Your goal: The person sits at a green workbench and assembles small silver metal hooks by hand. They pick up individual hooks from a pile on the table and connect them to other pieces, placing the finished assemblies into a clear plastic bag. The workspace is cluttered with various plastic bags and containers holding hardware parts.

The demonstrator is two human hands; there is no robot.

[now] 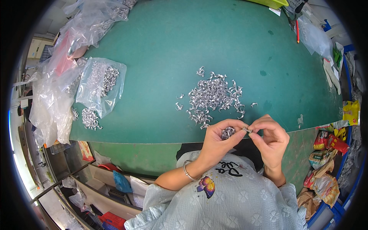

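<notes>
Close to the table's front edge, both hands meet over a small curved metal piece (247, 130). My left hand (219, 142) is closed, cupping several more silvery pieces (228, 132) in its palm while thumb and forefinger pinch the one piece. From the other side, my right hand (270, 138) pinches that same piece between thumb and fingertips; its exact shape is too small to make out. Just beyond the hands, a loose pile of curved silvery metal pieces (214, 94) is spread on the green table (165, 50), with a few strays around it.
At the left lie a clear plastic bag (101, 84) with metal pieces, a smaller heap (90, 119), and crumpled plastic bags (51, 103). A red pen (297, 31) and a plastic sheet (316, 38) are far right. Colourful packages (326, 153) stand beyond the right edge.
</notes>
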